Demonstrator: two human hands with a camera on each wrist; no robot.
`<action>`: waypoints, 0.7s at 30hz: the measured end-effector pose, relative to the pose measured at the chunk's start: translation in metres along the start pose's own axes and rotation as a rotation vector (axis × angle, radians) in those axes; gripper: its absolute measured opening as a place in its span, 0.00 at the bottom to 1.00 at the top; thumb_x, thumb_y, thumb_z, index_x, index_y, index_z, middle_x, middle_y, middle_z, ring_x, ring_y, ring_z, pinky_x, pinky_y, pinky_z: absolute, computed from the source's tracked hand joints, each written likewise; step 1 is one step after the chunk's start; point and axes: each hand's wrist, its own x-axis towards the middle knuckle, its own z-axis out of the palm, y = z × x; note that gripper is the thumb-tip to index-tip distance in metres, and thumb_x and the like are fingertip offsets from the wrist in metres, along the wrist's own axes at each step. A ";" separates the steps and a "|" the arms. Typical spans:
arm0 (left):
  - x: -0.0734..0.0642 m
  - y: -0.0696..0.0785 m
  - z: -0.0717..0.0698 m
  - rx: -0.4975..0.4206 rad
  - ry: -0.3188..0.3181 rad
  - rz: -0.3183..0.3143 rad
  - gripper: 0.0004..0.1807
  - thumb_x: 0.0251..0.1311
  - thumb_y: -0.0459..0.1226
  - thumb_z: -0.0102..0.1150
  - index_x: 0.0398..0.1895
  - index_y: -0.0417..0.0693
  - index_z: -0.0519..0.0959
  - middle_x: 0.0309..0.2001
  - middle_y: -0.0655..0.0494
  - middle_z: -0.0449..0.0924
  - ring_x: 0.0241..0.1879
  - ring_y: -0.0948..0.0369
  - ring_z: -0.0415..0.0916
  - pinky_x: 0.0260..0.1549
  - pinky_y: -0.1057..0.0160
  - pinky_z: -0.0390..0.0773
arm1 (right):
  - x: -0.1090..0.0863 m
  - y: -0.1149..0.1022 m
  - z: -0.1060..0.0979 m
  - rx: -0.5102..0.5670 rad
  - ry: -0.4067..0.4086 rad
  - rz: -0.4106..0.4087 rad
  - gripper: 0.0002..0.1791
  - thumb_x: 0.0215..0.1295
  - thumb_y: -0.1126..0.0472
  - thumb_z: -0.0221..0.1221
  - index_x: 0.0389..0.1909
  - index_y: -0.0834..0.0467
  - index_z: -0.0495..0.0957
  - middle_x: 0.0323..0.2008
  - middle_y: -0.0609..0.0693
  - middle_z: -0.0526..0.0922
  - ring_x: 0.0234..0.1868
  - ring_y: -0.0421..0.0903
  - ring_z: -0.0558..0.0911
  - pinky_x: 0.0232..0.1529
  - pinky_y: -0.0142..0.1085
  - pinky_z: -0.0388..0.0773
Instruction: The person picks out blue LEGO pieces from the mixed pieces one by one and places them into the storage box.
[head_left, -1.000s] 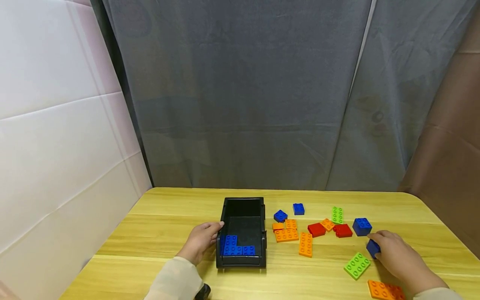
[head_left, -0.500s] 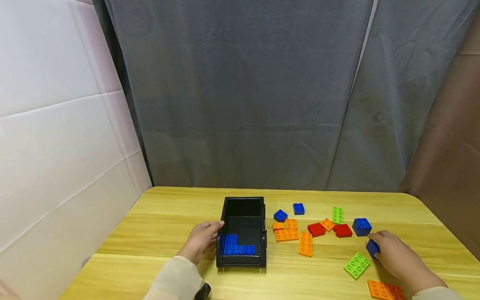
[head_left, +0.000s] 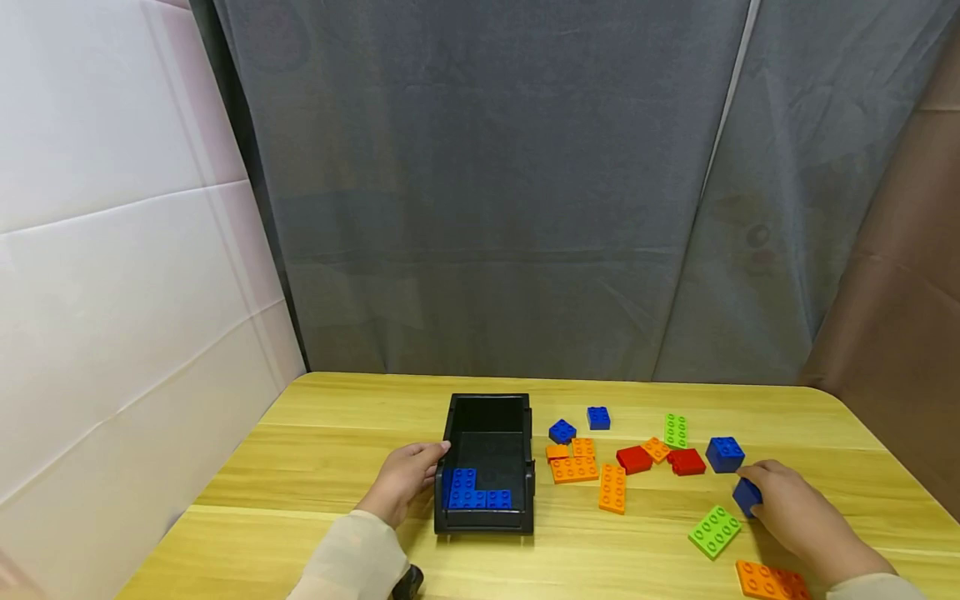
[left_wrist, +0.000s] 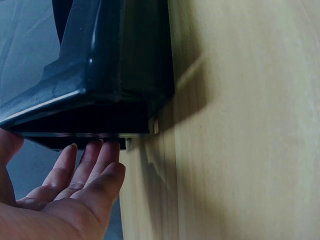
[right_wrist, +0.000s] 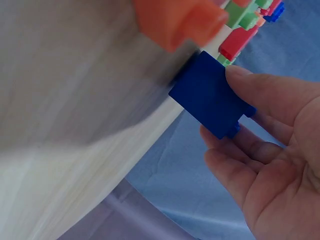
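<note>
A black storage bin (head_left: 491, 522) stands on the table, with several blue bricks (head_left: 463, 492) in its near end. My left hand (head_left: 405, 479) grips the bin's left wall. In the left wrist view its thumb (left_wrist: 9, 146) lies at one edge and the fingertips (left_wrist: 107, 150) touch the side. On the right, my right hand (head_left: 798, 508) pinches a blue building brick (head_left: 746, 497) between thumb and fingers. The right wrist view shows this blue brick (right_wrist: 207, 95) tipped on its side, studs toward the palm, low over the tabletop.
Between bin and right hand lie orange bricks (head_left: 574, 470), red bricks (head_left: 633, 459) and more blue bricks (head_left: 597, 417). A larger blue brick (head_left: 724, 454) sits just beyond the right hand. Nearer are a green brick (head_left: 714, 532) and an orange brick (head_left: 768, 581). A grey curtain (head_left: 487, 208) hangs behind the table.
</note>
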 end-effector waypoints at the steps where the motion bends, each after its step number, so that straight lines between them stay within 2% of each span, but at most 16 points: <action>1: 0.000 0.000 0.000 0.001 0.000 -0.001 0.31 0.67 0.49 0.53 0.58 0.28 0.72 0.56 0.35 0.76 0.57 0.41 0.73 0.59 0.45 0.71 | 0.000 -0.001 -0.001 0.000 0.004 0.000 0.22 0.49 0.73 0.68 0.48 0.72 0.77 0.44 0.67 0.77 0.46 0.66 0.78 0.46 0.59 0.77; 6: 0.000 0.000 0.000 0.004 0.005 -0.008 0.31 0.67 0.50 0.53 0.58 0.29 0.72 0.56 0.35 0.76 0.57 0.41 0.73 0.59 0.45 0.71 | -0.001 -0.006 -0.006 0.007 0.011 0.006 0.24 0.50 0.71 0.69 0.49 0.71 0.77 0.44 0.67 0.77 0.45 0.66 0.78 0.44 0.58 0.78; 12: 0.000 0.000 0.000 0.000 0.008 -0.017 0.32 0.67 0.50 0.53 0.58 0.29 0.72 0.57 0.35 0.75 0.57 0.40 0.72 0.59 0.45 0.71 | -0.004 -0.017 -0.011 0.006 0.062 -0.006 0.24 0.48 0.69 0.70 0.48 0.70 0.78 0.41 0.64 0.78 0.42 0.62 0.80 0.43 0.56 0.80; 21: 0.000 -0.001 0.000 0.010 -0.001 -0.010 0.32 0.67 0.51 0.53 0.58 0.29 0.72 0.58 0.35 0.75 0.57 0.40 0.72 0.59 0.44 0.70 | -0.008 -0.038 -0.021 0.003 0.129 -0.061 0.26 0.48 0.68 0.72 0.50 0.68 0.78 0.43 0.62 0.78 0.45 0.62 0.79 0.42 0.56 0.80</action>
